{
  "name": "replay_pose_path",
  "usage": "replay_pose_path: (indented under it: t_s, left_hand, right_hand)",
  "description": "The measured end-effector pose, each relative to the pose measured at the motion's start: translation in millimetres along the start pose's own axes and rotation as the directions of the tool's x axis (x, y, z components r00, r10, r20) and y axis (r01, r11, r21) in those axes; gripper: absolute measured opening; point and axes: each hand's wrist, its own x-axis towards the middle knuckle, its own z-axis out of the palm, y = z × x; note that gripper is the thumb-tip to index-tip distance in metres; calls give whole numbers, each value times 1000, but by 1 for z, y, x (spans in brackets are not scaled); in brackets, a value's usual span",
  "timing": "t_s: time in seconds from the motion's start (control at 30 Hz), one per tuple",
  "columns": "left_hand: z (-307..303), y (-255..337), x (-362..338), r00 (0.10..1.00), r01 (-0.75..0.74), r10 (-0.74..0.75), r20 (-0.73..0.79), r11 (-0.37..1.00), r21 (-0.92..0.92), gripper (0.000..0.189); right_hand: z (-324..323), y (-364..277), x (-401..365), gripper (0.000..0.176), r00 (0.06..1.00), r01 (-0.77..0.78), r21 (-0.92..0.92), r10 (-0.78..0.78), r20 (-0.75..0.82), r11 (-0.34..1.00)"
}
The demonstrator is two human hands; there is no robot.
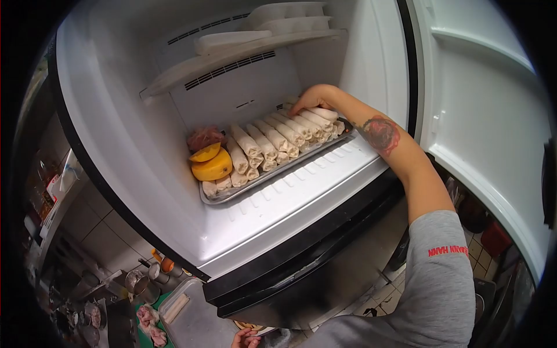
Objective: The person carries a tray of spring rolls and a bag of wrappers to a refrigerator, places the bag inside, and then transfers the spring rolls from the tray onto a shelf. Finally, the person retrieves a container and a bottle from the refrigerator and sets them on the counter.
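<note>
Inside the freezer, my right hand (316, 98) reaches over the back right of a stack of pale wrapped rolls (272, 136). Its fingers bend down onto a roll there, with the fingertips partly hidden. The rolls lie side by side in layers on a metal tray (232, 197). At the tray's left end, a cut yellow fruit or squash (212, 167) sits before a bag of reddish meat (206, 138). Low in the view, my left hand (246, 338) curls at the right edge of a second metal tray (203, 316), which carries a pale roll (177, 307).
White foam trays (284, 20) rest on the freezer's upper shelf (243, 52). The freezer door (487, 87) stands open on the right. Raw meat (152, 325) lies on a green cutting board (141, 335) at lower left, near metal pots (139, 283).
</note>
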Motion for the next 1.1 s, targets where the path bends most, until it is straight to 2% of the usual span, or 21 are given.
replay_pose_path:
  t_s: [0.03,0.13,0.23,0.33,0.43,0.53,0.6,0.63,0.73,0.77,0.8,0.83,0.93,1.03,1.1]
  left_hand:
    - [0,-1,2,1000,-6,6,11,1000,5,42]
    - [2,-2,2,998,13,-14,53,999,30,43]
    - [5,-2,0,999,43,-43,-2,998,45,44]
    - [1,-4,-2,998,60,-60,-5,998,28,44]
    - [-5,-7,-4,998,62,-62,-32,998,16,45]
    - [-9,-14,-2,999,46,-46,-25,999,24,45]
    - [-7,-13,0,999,52,-52,-6,999,1,44]
    - [-4,-9,1,998,57,-57,5,998,-9,44]
    - [4,4,6,994,113,-113,8,992,53,43]
    - [2,0,9,994,107,-108,21,993,44,43]
    - [-1,-7,14,994,101,-102,33,994,35,43]
    - [-5,-10,16,995,94,-95,42,995,27,43]
    - [-1,3,15,992,122,-122,30,992,18,43]
    - [-7,-1,15,997,55,-59,40,994,90,42]
    - [-9,-6,15,998,41,-43,38,998,54,43]
  right_hand:
    - [1,-5,0,42,999,-15,-88,11,-45,996]
    - [3,-11,-6,55,997,-39,-169,27,-69,985]
    - [11,-15,-6,65,940,-75,-450,-88,-330,890]
    - [8,-17,-1,74,956,-26,-593,-154,-251,805]
    - [5,-22,7,66,965,-93,-714,-114,-236,694]
    - [-8,-3,15,57,979,-25,-287,-34,-201,958]
    - [-14,12,17,52,986,98,24,-94,-138,995]
    - [-14,16,17,49,985,148,185,-128,-114,972]
    - [-12,19,19,52,982,130,43,-123,-144,991]
    - [-10,16,17,53,971,98,-217,-141,-193,971]
    - [-8,11,16,56,958,49,-460,-173,-231,887]
    - [-4,5,9,58,942,-13,-669,-215,-257,743]
    - [9,-9,-15,65,946,-57,-679,-178,-271,732]
    - [10,-15,-27,62,950,-178,-581,-15,-312,794]
    - [8,-5,-10,53,963,-126,-700,-81,-255,703]
